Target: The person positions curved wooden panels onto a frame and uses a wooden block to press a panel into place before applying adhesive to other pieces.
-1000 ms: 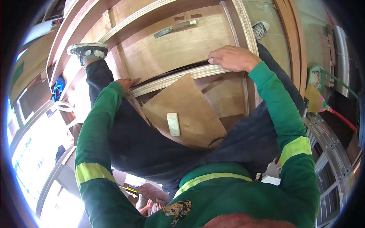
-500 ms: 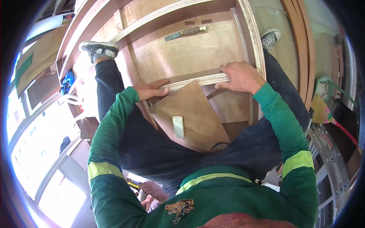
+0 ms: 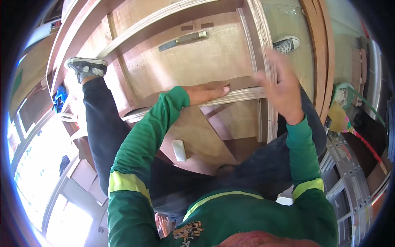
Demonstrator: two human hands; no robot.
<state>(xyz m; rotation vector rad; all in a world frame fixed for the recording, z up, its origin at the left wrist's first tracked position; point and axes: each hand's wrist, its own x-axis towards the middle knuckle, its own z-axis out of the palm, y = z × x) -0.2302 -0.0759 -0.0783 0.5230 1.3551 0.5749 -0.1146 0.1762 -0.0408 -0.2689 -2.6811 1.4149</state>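
Left forearm slants up toward 1 o'clock, wrist bent so my left hand (image 3: 207,91) points to 3. It lies flattened along the crosspiece (image 3: 247,94), fingers extended and close together, thumb beside them near the laminated edge; laid on the wood, not wrapped round it as far as shows. The crosspiece spans the frame (image 3: 269,119), running from below 9 o'clock of that hand to 3. Right forearm stands nearly to 12; my right hand (image 3: 284,92) is blurred, spread, thumb apart, fingers toward 11, nothing seen in it. It overlaps the frame's right side; contact, cannot tell. From the left hand: chisel (image 3: 183,40) at 11 o'clock, lying inside the frame; loose panel (image 3: 201,131) at 6; pale block (image 3: 179,150) on that panel, at 7.
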